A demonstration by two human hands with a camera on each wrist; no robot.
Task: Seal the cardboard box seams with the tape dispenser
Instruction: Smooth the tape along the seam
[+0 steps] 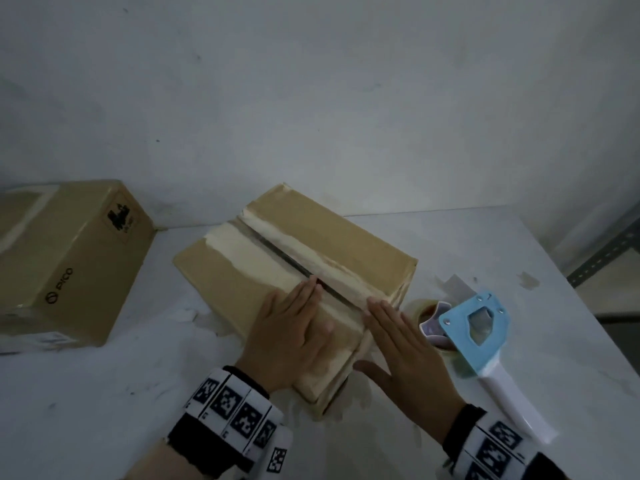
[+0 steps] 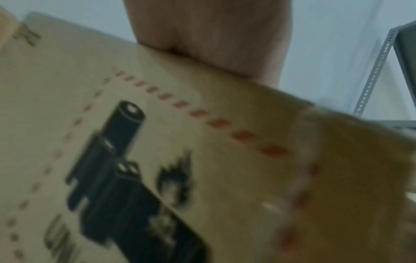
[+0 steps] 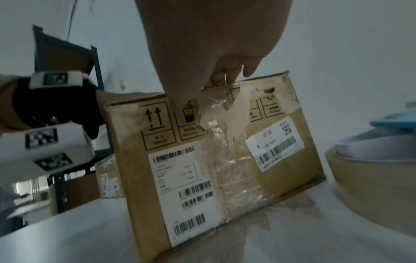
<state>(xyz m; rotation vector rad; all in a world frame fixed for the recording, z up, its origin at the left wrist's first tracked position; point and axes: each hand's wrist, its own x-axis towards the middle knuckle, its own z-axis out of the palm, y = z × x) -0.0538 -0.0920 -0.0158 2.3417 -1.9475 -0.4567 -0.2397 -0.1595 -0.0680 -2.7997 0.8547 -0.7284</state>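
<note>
A brown cardboard box (image 1: 346, 237) lies on the white table (image 1: 104, 393), its two top flaps meeting at a dark centre seam (image 1: 277, 252) edged with torn pale strips. My left hand (image 1: 294, 327) lies flat on the left flap, fingers straight. My right hand (image 1: 401, 348) lies flat on the right flap near the box's front corner. The tape dispenser (image 1: 485, 341), blue frame and white handle, rests on the table right of the box, untouched. In the right wrist view the box's labelled side (image 3: 213, 160) shows under my fingers (image 3: 225, 78). The left wrist view shows printed cardboard (image 2: 157, 160), blurred.
A second, larger cardboard box (image 1: 65, 258) stands at the table's left, against the wall. Scraps of old tape (image 1: 453, 285) lie on the table behind the dispenser. A metal shelf frame (image 1: 606, 258) stands past the table's right edge.
</note>
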